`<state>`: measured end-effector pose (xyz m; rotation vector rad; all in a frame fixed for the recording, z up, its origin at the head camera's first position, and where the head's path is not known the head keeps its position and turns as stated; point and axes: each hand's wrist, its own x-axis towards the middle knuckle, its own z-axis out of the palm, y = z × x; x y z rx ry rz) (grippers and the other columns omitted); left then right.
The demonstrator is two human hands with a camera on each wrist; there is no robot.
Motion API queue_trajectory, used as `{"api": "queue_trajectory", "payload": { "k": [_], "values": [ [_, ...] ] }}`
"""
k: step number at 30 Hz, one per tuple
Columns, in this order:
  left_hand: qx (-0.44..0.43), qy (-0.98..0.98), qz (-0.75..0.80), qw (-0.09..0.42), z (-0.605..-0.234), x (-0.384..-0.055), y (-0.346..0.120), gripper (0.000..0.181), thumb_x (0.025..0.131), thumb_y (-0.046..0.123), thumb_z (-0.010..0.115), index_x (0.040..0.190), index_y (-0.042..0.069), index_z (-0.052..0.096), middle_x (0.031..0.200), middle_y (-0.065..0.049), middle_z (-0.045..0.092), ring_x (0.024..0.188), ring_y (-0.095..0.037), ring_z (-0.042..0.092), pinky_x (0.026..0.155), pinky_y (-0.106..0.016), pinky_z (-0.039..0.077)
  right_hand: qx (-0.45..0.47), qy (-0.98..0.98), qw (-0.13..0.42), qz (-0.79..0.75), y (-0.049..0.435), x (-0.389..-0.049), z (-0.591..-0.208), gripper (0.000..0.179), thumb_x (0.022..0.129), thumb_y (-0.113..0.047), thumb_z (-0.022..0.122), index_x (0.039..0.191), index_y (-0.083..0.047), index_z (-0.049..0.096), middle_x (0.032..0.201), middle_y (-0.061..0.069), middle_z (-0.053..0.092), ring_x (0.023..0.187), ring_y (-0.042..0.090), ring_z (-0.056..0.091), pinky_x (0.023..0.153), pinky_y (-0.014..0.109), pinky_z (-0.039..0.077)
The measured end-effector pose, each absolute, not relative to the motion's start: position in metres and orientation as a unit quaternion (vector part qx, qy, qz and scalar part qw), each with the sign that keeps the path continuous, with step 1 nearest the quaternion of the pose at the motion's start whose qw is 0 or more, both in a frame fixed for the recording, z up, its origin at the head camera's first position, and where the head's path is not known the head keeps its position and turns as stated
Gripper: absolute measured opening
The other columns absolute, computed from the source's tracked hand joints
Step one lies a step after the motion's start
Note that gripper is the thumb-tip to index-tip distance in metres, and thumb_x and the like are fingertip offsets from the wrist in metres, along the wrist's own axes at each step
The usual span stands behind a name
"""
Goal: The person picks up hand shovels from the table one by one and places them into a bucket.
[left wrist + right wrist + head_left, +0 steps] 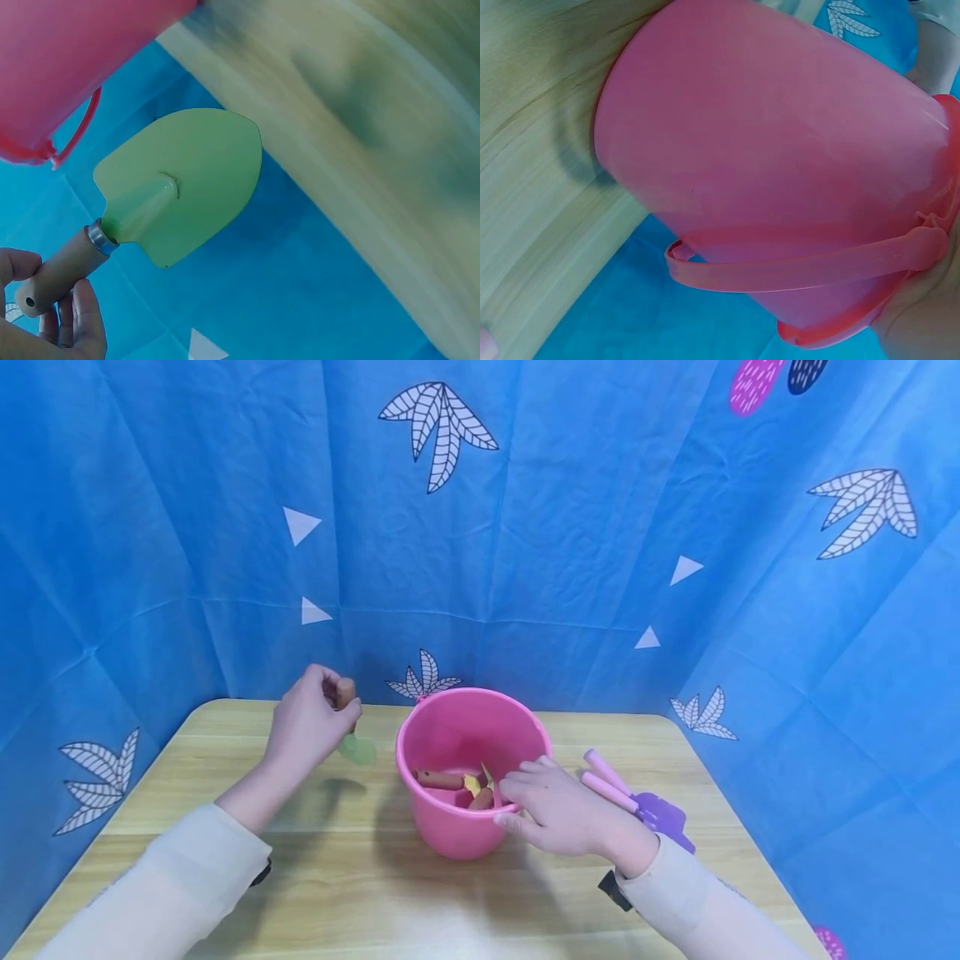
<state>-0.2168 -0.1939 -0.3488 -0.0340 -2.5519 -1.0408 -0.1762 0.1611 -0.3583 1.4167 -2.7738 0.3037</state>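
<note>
A small garden trowel with a pale green rounded blade and a brown wooden handle [150, 206] is held in the air above the surface, to the left of a bucket and apart from it, its blade angled downward. The person's left hand [311, 714] pinches the trowel's handle between thumb and fingers. The pink plastic bucket [453, 835] stands upright near the middle of the surface, its mouth facing up. The right hand [558, 802] grips the bucket's rim on the right side, thumb on the outside and fingers over the edge. The bucket's pink strap handle [802, 266] hangs down against its outer wall, as the right wrist view shows. Inside the bucket lie a brown wooden tool handle [442, 780] with a yellow part [472, 784] at its end and a second, shorter-looking brown handle [482, 799]; their full shapes are partly hidden. Right of the bucket, beyond the right hand, purple toy tools with pink handles [660, 817] lie together on the pale wood-grain surface [322, 877]. Both forearms wear cream sleeves [180, 868]. Behind everything hangs a bright blue cloth [562, 527] printed with white leaves and triangles.
</note>
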Motion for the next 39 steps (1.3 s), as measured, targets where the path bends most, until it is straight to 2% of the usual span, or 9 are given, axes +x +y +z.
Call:
{"api": "queue_trajectory", "payload": {
  "k": [4,10,18,28,39],
  "values": [
    [-0.016,-0.909,-0.366,0.198,-0.342,-0.216,-0.193,0.028,0.092,0.022,0.067,0.108,0.006,0.051,0.097,-0.011,0.059,0.083,-0.028,0.056,0.070,-0.038,0.046,0.452,-0.887,0.011,0.093,0.161,-0.176,-0.358,0.038,0.104,-0.057,0.036,0.099,-0.028,0.062,0.090,-0.020,0.054,0.089,0.003,0.048,0.091,0.032,0.039],
    [-0.017,-0.907,-0.374,0.193,-0.334,-0.215,-0.189,0.031,0.092,0.024,0.067,0.111,0.006,0.050,0.099,-0.011,0.059,0.086,-0.028,0.056,0.073,-0.040,0.047,0.457,-0.884,0.009,0.095,0.162,-0.177,-0.359,0.030,0.103,-0.051,0.044,0.100,-0.027,0.061,0.088,-0.019,0.051,0.087,0.003,0.046,0.090,0.031,0.038],
    [-0.020,-0.903,-0.379,0.200,-0.324,-0.216,-0.182,0.033,0.092,0.025,0.067,0.113,0.007,0.051,0.099,-0.010,0.059,0.087,-0.028,0.056,0.074,-0.041,0.047,0.458,-0.883,0.008,0.099,0.161,-0.177,-0.359,0.026,0.103,-0.048,0.047,0.100,-0.026,0.060,0.087,-0.019,0.051,0.086,0.004,0.046,0.090,0.032,0.038],
    [-0.023,-0.903,-0.378,0.204,-0.308,-0.216,-0.174,0.035,0.091,0.026,0.067,0.115,0.007,0.051,0.102,-0.010,0.059,0.089,-0.028,0.057,0.075,-0.042,0.048,0.455,-0.885,-0.002,0.103,0.160,-0.177,-0.357,0.027,0.103,-0.050,0.047,0.100,-0.027,0.060,0.088,-0.019,0.051,0.086,0.004,0.046,0.091,0.033,0.038],
    [-0.033,-0.893,-0.385,0.232,-0.285,-0.216,-0.170,0.034,0.092,0.027,0.066,0.116,0.007,0.053,0.101,-0.009,0.060,0.089,-0.027,0.057,0.076,-0.043,0.046,0.454,-0.884,-0.006,0.112,0.160,-0.177,-0.359,0.026,0.103,-0.049,0.047,0.100,-0.027,0.061,0.088,-0.020,0.052,0.088,0.004,0.046,0.091,0.033,0.039]
  ]
}}
